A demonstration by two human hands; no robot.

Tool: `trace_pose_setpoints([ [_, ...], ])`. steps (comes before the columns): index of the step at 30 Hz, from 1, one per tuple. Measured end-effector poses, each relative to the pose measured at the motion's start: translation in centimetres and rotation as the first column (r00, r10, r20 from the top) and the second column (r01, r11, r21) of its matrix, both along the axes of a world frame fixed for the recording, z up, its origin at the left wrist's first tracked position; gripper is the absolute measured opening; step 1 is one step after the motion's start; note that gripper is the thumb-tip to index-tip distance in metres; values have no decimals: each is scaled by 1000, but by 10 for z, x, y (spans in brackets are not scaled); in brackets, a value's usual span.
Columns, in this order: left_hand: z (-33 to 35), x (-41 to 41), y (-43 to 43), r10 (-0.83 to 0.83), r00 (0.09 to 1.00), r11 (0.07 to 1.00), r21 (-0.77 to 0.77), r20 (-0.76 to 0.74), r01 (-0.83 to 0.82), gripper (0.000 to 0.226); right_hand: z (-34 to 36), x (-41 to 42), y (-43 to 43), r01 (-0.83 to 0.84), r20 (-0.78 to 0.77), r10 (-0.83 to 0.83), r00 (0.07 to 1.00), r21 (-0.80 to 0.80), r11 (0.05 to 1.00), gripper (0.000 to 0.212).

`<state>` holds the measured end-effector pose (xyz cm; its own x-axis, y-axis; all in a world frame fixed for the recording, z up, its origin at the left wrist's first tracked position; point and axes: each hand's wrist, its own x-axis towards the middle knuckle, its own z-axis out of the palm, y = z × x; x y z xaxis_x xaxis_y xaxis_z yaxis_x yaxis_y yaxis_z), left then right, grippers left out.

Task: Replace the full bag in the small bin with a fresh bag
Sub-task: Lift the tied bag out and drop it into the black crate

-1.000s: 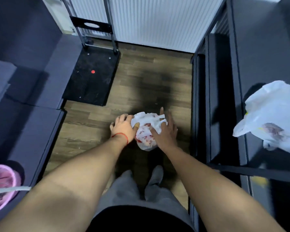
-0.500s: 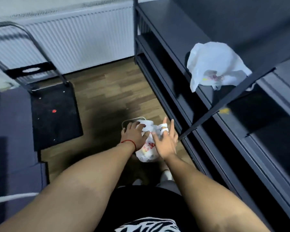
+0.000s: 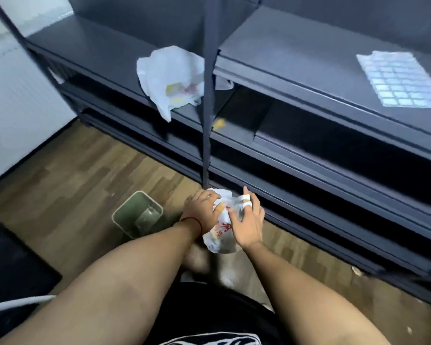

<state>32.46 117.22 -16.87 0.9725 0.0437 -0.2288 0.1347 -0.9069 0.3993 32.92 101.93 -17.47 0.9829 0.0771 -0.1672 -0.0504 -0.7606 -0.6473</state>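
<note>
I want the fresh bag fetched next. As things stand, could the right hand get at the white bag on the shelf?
Probably not yet: the right hand has the full bag's handles looped around its fingers. The path to the white bag on the shelf looks open; only the post crosses its right edge.

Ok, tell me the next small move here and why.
Probably set the full bag down beside the shelf: both the left hand and right hand grip it, the green bin stands unlined, and the fresh bag waits on the shelf.

Both hands [image 3: 224,215] closed, arms outstretched
</note>
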Motion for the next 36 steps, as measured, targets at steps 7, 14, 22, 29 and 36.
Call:
trace_pose_setpoints([
  [7,11,33,-146,-222,975,975,-9,11,222,39,-8,-9,-140,283,29,-284,958,24,959,71],
  [14,10,45,-303,-485,873,874,-6,-47,486,41,-9,-32,-286,508,67,-508,859,12,861,74],
  [22,19,25,-468,-737,676,675,20,-4,737,42,-9,-81,-437,723,91,-717,691,-118,681,70],
  [29,19,-4,-610,-898,440,439,37,-18,898,43,0,-132,-555,875,121,-868,482,-120,469,68],
  [36,6,-31,-765,-976,212,212,2,-60,977,48,-15,-194,-670,940,67,-952,299,-194,282,59],
])
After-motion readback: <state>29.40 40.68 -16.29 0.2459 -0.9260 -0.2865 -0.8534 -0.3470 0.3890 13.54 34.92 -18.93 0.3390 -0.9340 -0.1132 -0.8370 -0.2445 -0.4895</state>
